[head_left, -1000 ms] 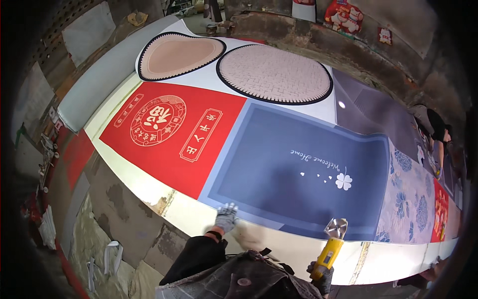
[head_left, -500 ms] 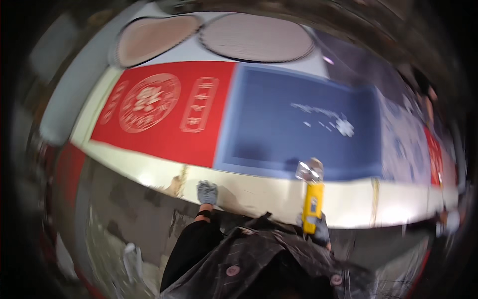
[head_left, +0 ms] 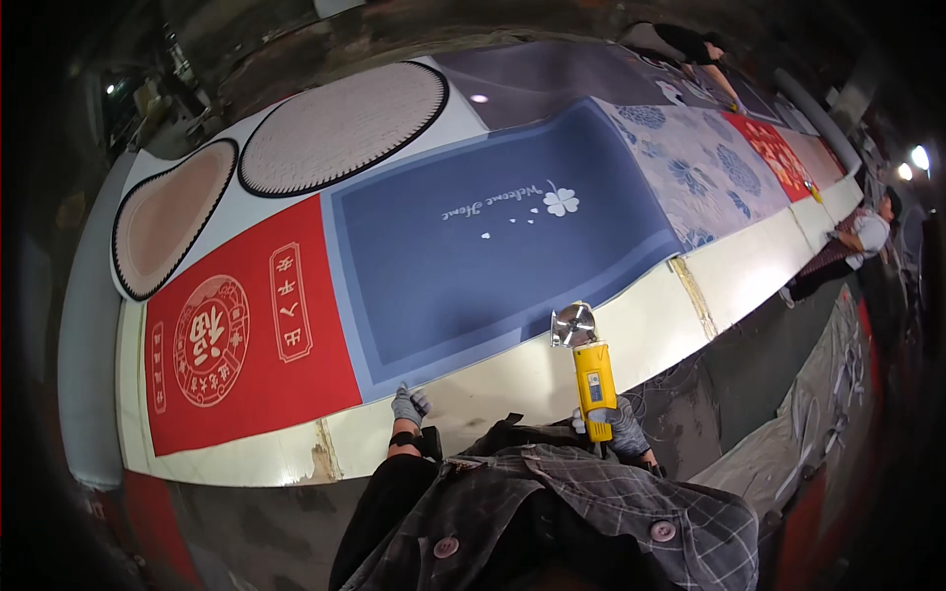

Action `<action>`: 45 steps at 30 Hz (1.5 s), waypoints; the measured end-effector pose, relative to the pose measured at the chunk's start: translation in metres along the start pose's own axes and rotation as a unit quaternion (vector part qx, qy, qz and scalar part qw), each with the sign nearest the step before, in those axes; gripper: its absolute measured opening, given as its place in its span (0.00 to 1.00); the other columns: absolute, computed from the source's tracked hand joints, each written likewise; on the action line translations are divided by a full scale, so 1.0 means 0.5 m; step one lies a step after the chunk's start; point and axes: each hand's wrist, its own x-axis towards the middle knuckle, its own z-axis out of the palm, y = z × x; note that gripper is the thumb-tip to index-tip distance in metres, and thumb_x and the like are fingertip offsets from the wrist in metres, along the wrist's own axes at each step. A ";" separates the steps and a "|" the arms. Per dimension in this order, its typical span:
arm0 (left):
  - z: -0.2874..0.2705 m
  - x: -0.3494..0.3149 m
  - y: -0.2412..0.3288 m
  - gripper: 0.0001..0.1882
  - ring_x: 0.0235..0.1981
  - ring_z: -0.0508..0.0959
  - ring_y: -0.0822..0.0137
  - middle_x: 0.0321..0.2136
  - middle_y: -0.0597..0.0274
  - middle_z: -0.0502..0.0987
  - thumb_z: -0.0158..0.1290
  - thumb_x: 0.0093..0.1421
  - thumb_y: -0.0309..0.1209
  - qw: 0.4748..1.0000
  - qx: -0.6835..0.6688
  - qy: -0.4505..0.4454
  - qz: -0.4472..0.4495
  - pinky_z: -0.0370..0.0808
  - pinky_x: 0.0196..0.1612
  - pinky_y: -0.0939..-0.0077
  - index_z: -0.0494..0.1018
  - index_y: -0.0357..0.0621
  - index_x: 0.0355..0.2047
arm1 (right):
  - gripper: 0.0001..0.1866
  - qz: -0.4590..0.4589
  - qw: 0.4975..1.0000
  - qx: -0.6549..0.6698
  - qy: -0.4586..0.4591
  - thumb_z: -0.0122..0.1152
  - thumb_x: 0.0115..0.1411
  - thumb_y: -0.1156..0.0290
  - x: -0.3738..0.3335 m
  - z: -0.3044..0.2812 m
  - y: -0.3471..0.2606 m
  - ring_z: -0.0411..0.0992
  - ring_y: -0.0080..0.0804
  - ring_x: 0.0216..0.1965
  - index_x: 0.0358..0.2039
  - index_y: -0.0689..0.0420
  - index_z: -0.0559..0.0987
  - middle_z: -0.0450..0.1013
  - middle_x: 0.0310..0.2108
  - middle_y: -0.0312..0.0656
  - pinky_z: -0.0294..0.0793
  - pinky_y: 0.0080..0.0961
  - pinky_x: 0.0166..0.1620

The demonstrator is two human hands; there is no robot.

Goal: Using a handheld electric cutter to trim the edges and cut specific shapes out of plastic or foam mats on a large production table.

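Observation:
My right hand (head_left: 623,428), in a grey glove, is wrapped round a yellow handheld electric rotary cutter (head_left: 594,379). Its round metal blade and guard point away from me, overlapping the near edge of a blue mat (head_left: 473,266) that has a pale blue border and a white clover print. Further left, my gloved left hand (head_left: 410,405) is at the mat's near border, fingers curled and fingertips at the edge; the grip is partly hidden. A red mat (head_left: 251,345) with pale characters joins the blue one on its left.
The sheet lies over a long cream table (head_left: 483,397). Two dark-edged beige mat prints, one oval (head_left: 340,128), lie beyond; a floral section (head_left: 695,172) is to the right. One person (head_left: 857,241) stands at the right end, another (head_left: 685,49) leans over the far side.
The view has turned to the right, bringing two people into sight. My left hand has gone from the bare table edge to the blue mat's border. My right hand still holds the cutter.

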 end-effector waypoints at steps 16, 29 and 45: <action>0.099 -0.008 -0.036 0.23 0.12 0.60 0.65 0.09 0.67 0.58 0.41 0.61 0.50 0.977 -0.200 0.003 0.072 0.73 0.28 0.59 0.60 0.52 0.15 | 0.24 0.015 0.983 0.144 0.114 0.61 0.49 0.67 0.021 -0.121 0.066 0.72 0.35 0.28 0.44 0.63 0.66 0.71 0.30 0.46 0.76 0.30 0.34; 0.123 0.030 -0.031 0.21 0.15 0.68 0.65 0.17 0.66 0.73 0.48 0.57 0.54 0.995 -0.088 0.031 0.027 0.76 0.33 0.57 0.72 0.48 0.25 | 0.21 -0.065 0.938 0.215 0.264 0.62 0.49 0.68 0.071 -0.284 0.093 0.72 0.39 0.25 0.41 0.61 0.67 0.71 0.28 0.47 0.76 0.34 0.29; 0.687 -0.042 -0.413 0.22 0.33 0.78 0.65 0.37 0.58 0.77 0.45 0.59 0.50 0.871 0.377 -0.303 -0.087 0.76 0.34 0.71 0.70 0.46 0.41 | 0.19 -0.047 0.825 -0.439 0.353 0.68 0.40 0.63 0.056 -0.692 -0.233 0.74 0.31 0.23 0.29 0.63 0.77 0.75 0.22 0.43 0.72 0.28 0.27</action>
